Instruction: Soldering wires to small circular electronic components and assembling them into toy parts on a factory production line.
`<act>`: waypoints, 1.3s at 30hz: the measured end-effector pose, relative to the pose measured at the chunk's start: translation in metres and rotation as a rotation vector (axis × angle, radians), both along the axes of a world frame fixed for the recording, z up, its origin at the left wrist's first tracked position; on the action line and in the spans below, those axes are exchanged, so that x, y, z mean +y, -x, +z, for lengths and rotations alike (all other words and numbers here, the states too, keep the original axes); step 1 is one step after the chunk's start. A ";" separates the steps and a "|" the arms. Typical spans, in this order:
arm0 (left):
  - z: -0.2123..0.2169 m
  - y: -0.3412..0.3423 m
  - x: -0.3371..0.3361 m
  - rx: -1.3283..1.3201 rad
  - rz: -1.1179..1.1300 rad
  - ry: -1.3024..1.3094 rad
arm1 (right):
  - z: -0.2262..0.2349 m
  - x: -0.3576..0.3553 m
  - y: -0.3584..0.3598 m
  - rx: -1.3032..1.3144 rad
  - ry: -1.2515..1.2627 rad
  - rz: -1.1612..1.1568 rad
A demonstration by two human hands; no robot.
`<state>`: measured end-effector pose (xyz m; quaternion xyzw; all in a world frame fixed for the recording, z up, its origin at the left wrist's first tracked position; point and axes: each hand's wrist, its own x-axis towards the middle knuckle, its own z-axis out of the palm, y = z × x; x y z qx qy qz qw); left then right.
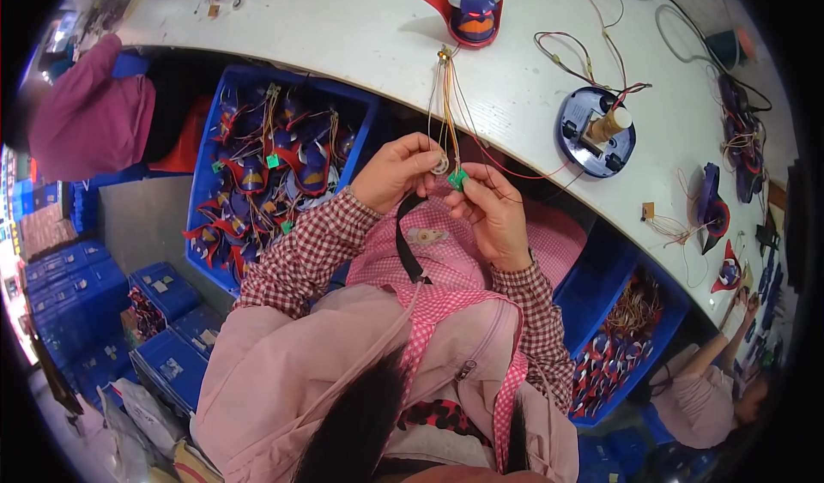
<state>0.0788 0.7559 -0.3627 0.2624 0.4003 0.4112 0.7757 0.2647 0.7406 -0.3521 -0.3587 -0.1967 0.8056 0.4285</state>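
At the table's near edge, my left hand (402, 171) pinches a small round disc, speaker-like in shape (440, 166). Close beside it, my right hand (495, 213) grips a small green circuit board (457, 179) between thumb and fingers. Thin orange, red and dark wires (449, 105) rise from both parts over the edge to a small component (444, 55) on the table. Just beyond sits a purple toy head (475, 11) with pale horns and a red collar. To the right, a dark round base (594, 131) carries a tan cylinder (611, 123); a red wire runs toward it.
A blue bin (367, 114) of wired toy heads stands at left, another blue bin (678, 298) at right under the white table (343, 28). More wired heads (711, 208) lie along the table's right. Co-workers sit at left (90, 114) and lower right (699, 397).
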 end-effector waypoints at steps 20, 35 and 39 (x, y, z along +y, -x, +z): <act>-0.002 -0.011 -0.008 -0.584 0.068 0.139 | 0.002 -0.005 0.019 -0.324 -0.363 -0.203; 0.002 -0.009 -0.011 -0.629 0.074 0.138 | -0.002 0.000 0.014 0.020 -0.037 -0.110; -0.003 -0.007 -0.010 -0.634 0.046 0.106 | -0.009 -0.007 0.022 -0.358 -0.443 -0.248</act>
